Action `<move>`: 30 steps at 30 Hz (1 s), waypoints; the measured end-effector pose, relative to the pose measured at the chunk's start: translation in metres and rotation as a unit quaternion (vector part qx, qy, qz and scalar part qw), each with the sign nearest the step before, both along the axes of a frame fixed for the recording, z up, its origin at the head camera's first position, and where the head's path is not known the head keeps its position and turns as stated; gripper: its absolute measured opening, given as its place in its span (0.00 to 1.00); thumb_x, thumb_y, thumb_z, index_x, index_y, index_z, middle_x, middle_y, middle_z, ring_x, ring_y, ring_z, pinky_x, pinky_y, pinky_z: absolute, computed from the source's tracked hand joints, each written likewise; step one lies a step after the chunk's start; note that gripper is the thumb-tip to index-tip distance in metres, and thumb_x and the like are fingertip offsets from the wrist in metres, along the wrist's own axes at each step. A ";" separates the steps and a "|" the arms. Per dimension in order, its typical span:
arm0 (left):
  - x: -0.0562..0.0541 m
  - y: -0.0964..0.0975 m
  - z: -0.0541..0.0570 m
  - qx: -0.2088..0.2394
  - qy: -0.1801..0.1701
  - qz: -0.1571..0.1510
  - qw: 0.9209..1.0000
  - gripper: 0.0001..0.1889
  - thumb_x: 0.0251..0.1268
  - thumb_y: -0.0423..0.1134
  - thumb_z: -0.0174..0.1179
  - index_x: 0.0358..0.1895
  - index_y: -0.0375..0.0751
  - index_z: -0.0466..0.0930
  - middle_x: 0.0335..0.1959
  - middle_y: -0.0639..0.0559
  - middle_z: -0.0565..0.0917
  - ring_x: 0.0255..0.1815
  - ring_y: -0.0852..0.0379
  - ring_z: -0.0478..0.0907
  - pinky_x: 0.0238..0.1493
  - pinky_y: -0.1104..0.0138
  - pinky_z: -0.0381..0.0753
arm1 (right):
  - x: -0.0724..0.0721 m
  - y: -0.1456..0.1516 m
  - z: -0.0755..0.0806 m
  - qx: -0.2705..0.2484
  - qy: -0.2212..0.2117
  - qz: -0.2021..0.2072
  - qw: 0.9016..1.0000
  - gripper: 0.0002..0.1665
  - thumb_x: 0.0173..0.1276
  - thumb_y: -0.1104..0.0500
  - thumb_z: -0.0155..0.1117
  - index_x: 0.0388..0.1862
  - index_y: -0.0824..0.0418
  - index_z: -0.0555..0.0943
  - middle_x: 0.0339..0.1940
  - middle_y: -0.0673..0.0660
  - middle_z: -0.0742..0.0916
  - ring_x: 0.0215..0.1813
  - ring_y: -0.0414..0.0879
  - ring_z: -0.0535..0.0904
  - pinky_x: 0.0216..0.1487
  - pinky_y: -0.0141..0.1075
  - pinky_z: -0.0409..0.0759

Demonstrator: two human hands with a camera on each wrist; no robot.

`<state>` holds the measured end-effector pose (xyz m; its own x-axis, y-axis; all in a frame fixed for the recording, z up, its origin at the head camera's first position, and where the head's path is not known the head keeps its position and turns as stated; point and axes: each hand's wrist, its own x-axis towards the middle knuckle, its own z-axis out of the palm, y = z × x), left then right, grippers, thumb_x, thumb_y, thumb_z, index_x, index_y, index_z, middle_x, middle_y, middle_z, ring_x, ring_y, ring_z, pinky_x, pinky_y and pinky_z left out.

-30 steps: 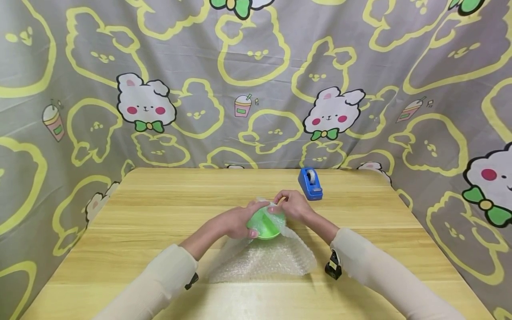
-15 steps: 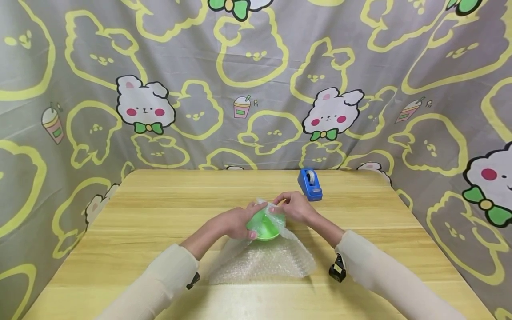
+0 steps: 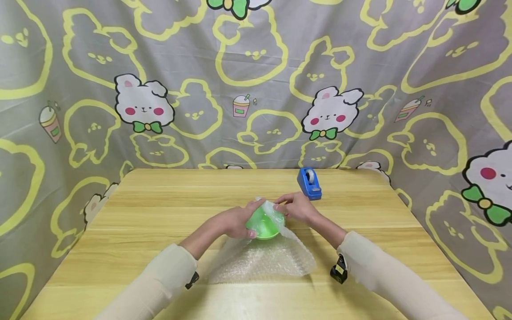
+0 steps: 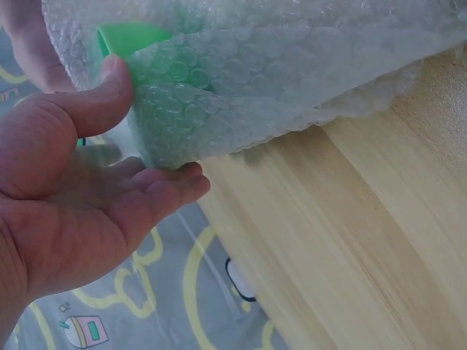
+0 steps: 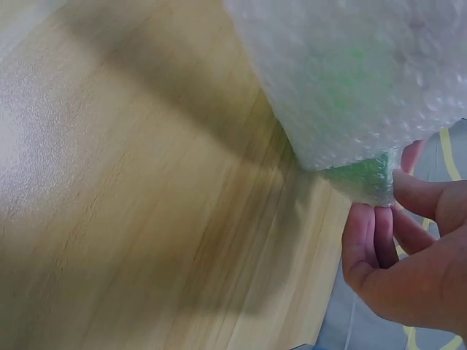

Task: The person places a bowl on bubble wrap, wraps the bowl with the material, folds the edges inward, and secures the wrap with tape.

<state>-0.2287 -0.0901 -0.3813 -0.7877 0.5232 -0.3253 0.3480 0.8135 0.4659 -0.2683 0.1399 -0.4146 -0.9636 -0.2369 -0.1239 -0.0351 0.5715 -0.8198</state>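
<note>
A bright green bowl [image 3: 265, 226] sits mid-table, partly wrapped in clear bubble wrap [image 3: 262, 262], whose loose part spreads toward the person. My left hand [image 3: 239, 221] grips the bowl's left side through the wrap. In the left wrist view its thumb lies at the green rim [image 4: 131, 35] and its fingers reach along the wrapped outside. At the bowl's far right side, my right hand [image 3: 299, 208] holds the folded-over wrap. From the right wrist, the thumb and fingers [image 5: 357, 248] pinch the wrapped green edge [image 5: 368, 179]; the wrap hides most of the bowl there.
A blue tape dispenser [image 3: 309, 183] with a roll of clear tape stands behind the right hand. The light wooden table [image 3: 160, 191] ends at a grey cartoon-print curtain [image 3: 240, 146] at the back and sides. A black wrist camera [image 3: 339, 270] hangs below the right sleeve.
My right hand has shifted slightly right and toward the person, and the flap of wrap over the bowl lies a little differently. The left hand keeps its hold.
</note>
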 end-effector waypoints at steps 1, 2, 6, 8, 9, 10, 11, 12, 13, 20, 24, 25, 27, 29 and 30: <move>0.000 0.000 0.000 0.002 0.001 0.000 1.000 0.51 0.68 0.43 0.67 0.84 0.55 0.40 0.76 0.35 0.67 0.66 0.37 0.76 0.66 0.48 0.75 | 0.000 0.000 0.000 0.000 0.000 -0.001 1.000 0.14 0.69 0.55 0.70 0.50 0.61 0.89 0.38 0.55 0.90 0.34 0.54 0.84 0.38 0.46 0.84; 0.000 0.000 0.000 0.003 0.002 -0.001 1.000 0.51 0.68 0.43 0.67 0.84 0.54 0.40 0.75 0.35 0.68 0.64 0.38 0.77 0.66 0.48 0.76 | 0.000 0.000 0.000 0.000 -0.001 -0.001 1.000 0.14 0.69 0.55 0.70 0.50 0.60 0.89 0.38 0.56 0.90 0.34 0.54 0.84 0.38 0.46 0.84; 0.000 0.000 0.000 0.004 0.005 -0.003 1.000 0.51 0.68 0.42 0.68 0.84 0.51 0.39 0.76 0.34 0.67 0.62 0.40 0.78 0.66 0.50 0.75 | 0.001 0.000 0.001 -0.002 -0.003 -0.001 1.000 0.15 0.69 0.55 0.70 0.50 0.61 0.89 0.39 0.56 0.91 0.34 0.55 0.85 0.38 0.47 0.85; 0.000 0.000 0.000 0.002 0.005 -0.002 1.000 0.51 0.68 0.42 0.67 0.84 0.50 0.39 0.79 0.36 0.62 0.65 0.38 0.76 0.68 0.50 0.74 | 0.001 0.000 0.002 -0.005 -0.004 0.000 1.000 0.15 0.69 0.55 0.70 0.50 0.61 0.89 0.39 0.56 0.91 0.34 0.56 0.85 0.38 0.47 0.85; 0.000 0.000 0.000 0.001 0.004 -0.001 1.000 0.51 0.68 0.43 0.67 0.84 0.50 0.39 0.79 0.37 0.61 0.66 0.38 0.75 0.69 0.49 0.73 | 0.001 0.000 0.002 -0.006 -0.005 0.000 1.000 0.15 0.69 0.55 0.70 0.50 0.61 0.89 0.38 0.56 0.91 0.34 0.56 0.85 0.38 0.47 0.85; 0.000 0.000 0.000 0.000 0.004 0.000 1.000 0.51 0.68 0.43 0.67 0.84 0.50 0.40 0.79 0.37 0.61 0.67 0.38 0.74 0.69 0.49 0.72 | 0.001 0.000 0.002 -0.007 -0.005 0.000 1.000 0.15 0.69 0.55 0.70 0.50 0.61 0.89 0.38 0.56 0.91 0.34 0.56 0.84 0.38 0.47 0.85; 0.000 0.000 0.001 -0.001 0.005 0.001 1.000 0.51 0.68 0.43 0.67 0.84 0.50 0.40 0.79 0.36 0.63 0.67 0.38 0.74 0.70 0.49 0.72 | 0.001 0.000 0.001 -0.008 -0.006 0.000 1.000 0.15 0.69 0.55 0.70 0.50 0.61 0.89 0.37 0.55 0.91 0.33 0.55 0.84 0.37 0.47 0.85; 0.000 0.000 0.001 -0.002 0.005 0.001 1.000 0.51 0.68 0.43 0.68 0.84 0.50 0.41 0.78 0.36 0.64 0.67 0.38 0.74 0.70 0.49 0.72 | 0.001 -0.001 0.001 -0.008 -0.006 -0.001 1.000 0.15 0.69 0.55 0.71 0.50 0.61 0.89 0.36 0.55 0.90 0.33 0.55 0.84 0.36 0.46 0.84; 0.000 0.001 0.001 -0.003 0.006 0.002 1.000 0.51 0.67 0.43 0.68 0.84 0.50 0.41 0.77 0.35 0.65 0.67 0.38 0.74 0.70 0.49 0.72 | 0.001 -0.001 0.001 -0.009 -0.007 -0.001 1.000 0.15 0.68 0.55 0.71 0.50 0.61 0.89 0.35 0.55 0.90 0.32 0.55 0.84 0.35 0.45 0.83; 0.000 0.001 0.002 -0.004 0.011 0.006 1.000 0.51 0.65 0.43 0.70 0.84 0.50 0.44 0.67 0.31 0.75 0.63 0.39 0.77 0.68 0.48 0.74 | 0.003 0.001 0.001 -0.003 -0.005 0.008 1.000 0.16 0.69 0.54 0.70 0.52 0.60 0.89 0.27 0.54 0.87 0.28 0.51 0.80 0.27 0.35 0.74; 0.001 0.001 0.002 -0.006 0.008 0.011 1.000 0.51 0.65 0.44 0.69 0.84 0.52 0.44 0.69 0.31 0.74 0.66 0.37 0.74 0.69 0.48 0.72 | 0.007 0.001 0.002 0.030 0.027 0.018 0.999 0.17 0.71 0.53 0.68 0.54 0.58 0.88 0.29 0.57 0.88 0.29 0.51 0.81 0.27 0.32 0.72; 0.001 0.001 0.002 -0.008 0.007 0.012 1.000 0.50 0.66 0.44 0.69 0.84 0.53 0.44 0.69 0.32 0.74 0.67 0.37 0.74 0.70 0.47 0.72 | 0.009 0.001 0.003 0.042 0.041 0.021 0.998 0.18 0.71 0.53 0.68 0.55 0.59 0.87 0.30 0.57 0.88 0.30 0.49 0.81 0.28 0.32 0.73; 0.001 0.001 0.002 -0.010 0.006 0.013 1.000 0.50 0.66 0.44 0.68 0.84 0.53 0.44 0.70 0.32 0.73 0.68 0.37 0.73 0.70 0.47 0.72 | 0.014 0.002 0.005 0.065 0.071 0.025 0.995 0.20 0.71 0.53 0.67 0.57 0.62 0.86 0.32 0.57 0.89 0.31 0.46 0.81 0.30 0.32 0.75; 0.000 0.001 0.002 -0.011 0.006 0.013 1.000 0.50 0.66 0.44 0.68 0.84 0.53 0.44 0.70 0.32 0.73 0.67 0.37 0.74 0.70 0.47 0.72 | 0.019 0.004 0.006 0.076 0.097 0.029 0.992 0.21 0.70 0.55 0.68 0.57 0.66 0.84 0.33 0.55 0.88 0.32 0.43 0.80 0.31 0.33 0.77; 0.000 0.001 0.002 -0.011 0.007 0.013 1.000 0.50 0.66 0.44 0.68 0.84 0.53 0.44 0.70 0.33 0.73 0.67 0.38 0.74 0.70 0.47 0.72 | 0.023 0.005 0.007 0.079 0.109 0.031 0.990 0.21 0.69 0.57 0.69 0.57 0.67 0.84 0.32 0.55 0.88 0.32 0.42 0.80 0.32 0.33 0.77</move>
<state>-0.2285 -0.0893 -0.3793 -0.8050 0.4962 -0.3252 0.3334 0.8317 0.4439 -0.2456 0.1448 -0.4073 -0.9556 -0.2914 0.0444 -0.2405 0.6837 -0.6890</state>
